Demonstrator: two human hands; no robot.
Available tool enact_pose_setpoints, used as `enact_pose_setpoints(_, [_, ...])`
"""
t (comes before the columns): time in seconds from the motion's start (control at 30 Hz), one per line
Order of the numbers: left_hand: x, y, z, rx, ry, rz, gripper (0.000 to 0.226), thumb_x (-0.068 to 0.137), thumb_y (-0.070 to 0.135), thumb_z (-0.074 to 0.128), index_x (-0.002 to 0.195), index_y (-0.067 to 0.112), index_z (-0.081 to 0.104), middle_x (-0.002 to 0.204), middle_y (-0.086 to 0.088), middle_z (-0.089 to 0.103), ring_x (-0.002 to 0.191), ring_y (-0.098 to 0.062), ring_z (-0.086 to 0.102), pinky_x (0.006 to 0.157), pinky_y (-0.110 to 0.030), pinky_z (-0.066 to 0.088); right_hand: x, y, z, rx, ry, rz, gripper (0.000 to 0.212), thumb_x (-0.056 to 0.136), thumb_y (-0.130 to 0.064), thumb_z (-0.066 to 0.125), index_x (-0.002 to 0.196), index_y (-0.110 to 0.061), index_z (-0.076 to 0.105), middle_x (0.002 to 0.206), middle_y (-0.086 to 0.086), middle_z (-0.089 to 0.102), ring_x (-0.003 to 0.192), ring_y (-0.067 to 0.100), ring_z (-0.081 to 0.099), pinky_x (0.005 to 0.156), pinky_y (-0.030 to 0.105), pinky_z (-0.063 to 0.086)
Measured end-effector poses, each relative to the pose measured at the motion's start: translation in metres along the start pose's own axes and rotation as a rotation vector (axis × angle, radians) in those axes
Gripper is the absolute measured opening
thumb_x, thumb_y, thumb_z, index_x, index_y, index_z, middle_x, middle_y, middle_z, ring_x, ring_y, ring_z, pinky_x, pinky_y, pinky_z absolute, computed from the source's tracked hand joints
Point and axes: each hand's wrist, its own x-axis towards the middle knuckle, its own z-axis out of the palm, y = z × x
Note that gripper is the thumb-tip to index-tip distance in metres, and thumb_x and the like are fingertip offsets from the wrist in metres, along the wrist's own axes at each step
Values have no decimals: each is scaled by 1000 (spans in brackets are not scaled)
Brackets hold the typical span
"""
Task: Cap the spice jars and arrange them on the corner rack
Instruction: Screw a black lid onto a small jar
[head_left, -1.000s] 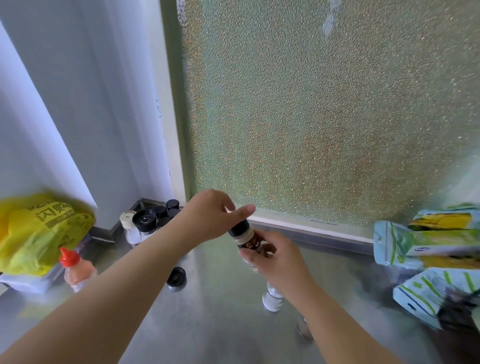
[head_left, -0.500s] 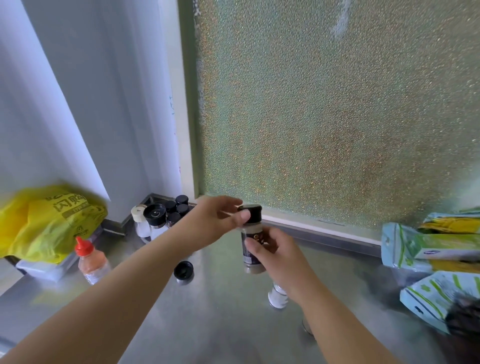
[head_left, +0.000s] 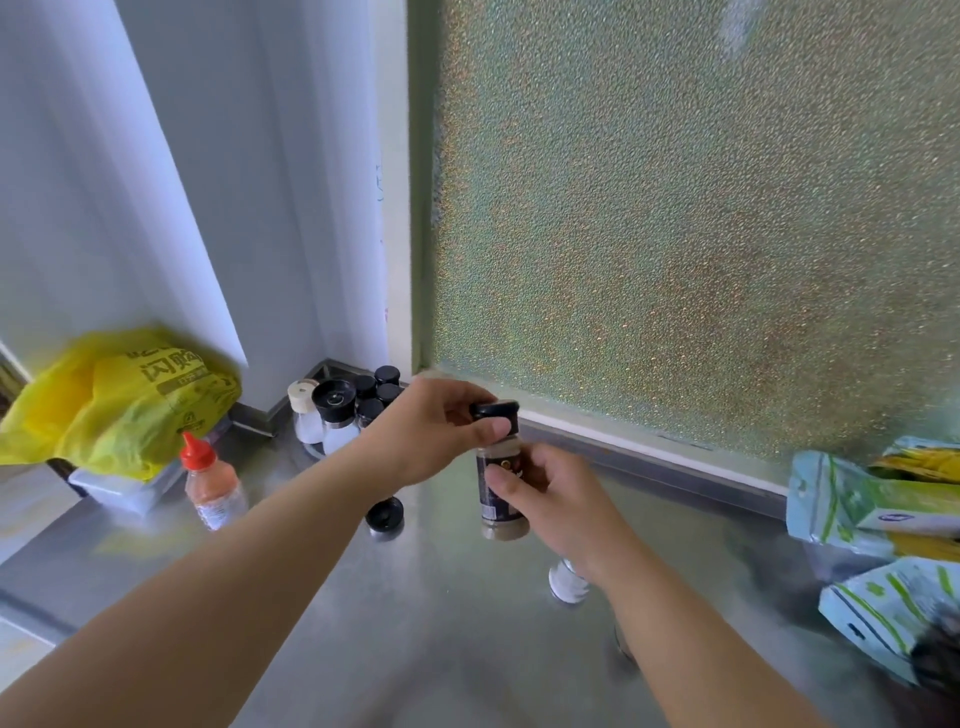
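Note:
My right hand (head_left: 550, 493) grips the body of an upright spice jar (head_left: 496, 467) with a dark label and tan powder, held above the steel counter. My left hand (head_left: 431, 431) pinches the jar's black cap (head_left: 493, 411), which sits on the jar's neck. Several black-capped jars (head_left: 376, 392) and a taller black-lidded shaker (head_left: 335, 415) stand in the corner, with a white-capped shaker (head_left: 304, 410) beside them. A loose black cap (head_left: 384, 514) lies on the counter under my left forearm. A white jar (head_left: 566, 582) lies partly hidden under my right wrist.
A red-capped squeeze bottle (head_left: 210, 480) stands at the left, near a yellow plastic bag (head_left: 119, 400) on a white box. Green and white packets (head_left: 872, 509) are piled at the right. A frosted glass pane (head_left: 675, 234) rises behind the steel counter (head_left: 415, 623).
The jar went from tilted to upright in my right hand, and my left hand brought the black cap down on its neck. The view shifted slightly left.

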Motion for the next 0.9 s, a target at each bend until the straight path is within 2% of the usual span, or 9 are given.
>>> enact_pose_setpoints(0.13, [-8,-25,-9,-5,61,-85,18,76,29,71,92,24,67,92,-11,72,91,-26,66,87,-38,50,11,10,21,17,-100,85,18,76,-33,70,90,-21,68,71,-9,66,69,8,61,70,30,50])
enact_pose_setpoints(0.27, [-11,-49,-25,-68,125,-174,22,72,26,75,90,28,64,85,7,71,81,-7,65,81,-23,50,31,8,43,-11,-163,131,10,83,-20,68,92,-19,64,79,-3,67,59,1,64,54,8,44])
enact_pose_setpoints(0.33, [-9,-58,-35,-99,141,-178,28,70,20,76,96,24,64,88,8,70,81,-4,65,76,-13,49,46,9,54,-96,-159,117,11,81,-24,70,90,-21,65,88,-2,69,65,-3,65,56,6,42])
enact_pose_setpoints(0.4, [-7,-67,-48,-98,138,-180,36,69,17,77,102,20,63,91,6,70,81,-2,65,71,-6,47,63,11,67,-170,-128,92,8,78,-28,71,84,-25,66,90,-7,71,77,-5,65,64,11,43])
enact_pose_setpoints(0.47, [-3,-78,-63,-84,153,-183,39,68,17,78,103,20,63,94,4,70,86,-5,65,76,-11,49,83,12,82,-177,-122,85,12,77,-25,73,86,-28,67,91,-7,73,84,1,66,68,17,44])
enact_pose_setpoints(0.53, [6,-86,-82,-62,187,-178,39,65,17,79,101,21,63,93,6,70,88,-6,65,75,-14,51,104,13,96,-141,-119,50,27,76,-20,73,101,-28,65,97,-7,72,89,3,66,76,20,49])
enact_pose_setpoints(0.7, [49,-95,-144,-80,316,-164,32,68,6,76,95,15,61,82,9,65,55,6,60,45,-4,42,150,10,120,-74,-23,4,43,82,-17,67,123,-16,54,100,-12,63,98,7,60,92,22,46])
enact_pose_setpoints(0.8, [82,-107,-171,-24,332,-158,34,68,8,76,95,19,60,82,13,63,71,3,60,50,-3,43,178,6,130,-68,-1,-11,39,85,-14,64,122,-14,55,105,-4,64,95,7,61,87,19,47])
enact_pose_setpoints(0.9, [108,-126,-184,37,316,-192,36,69,12,76,99,21,59,86,15,61,81,0,59,60,-10,41,211,-1,137,-118,1,-42,35,86,-15,62,121,-18,56,99,-10,64,90,-1,60,86,17,45])
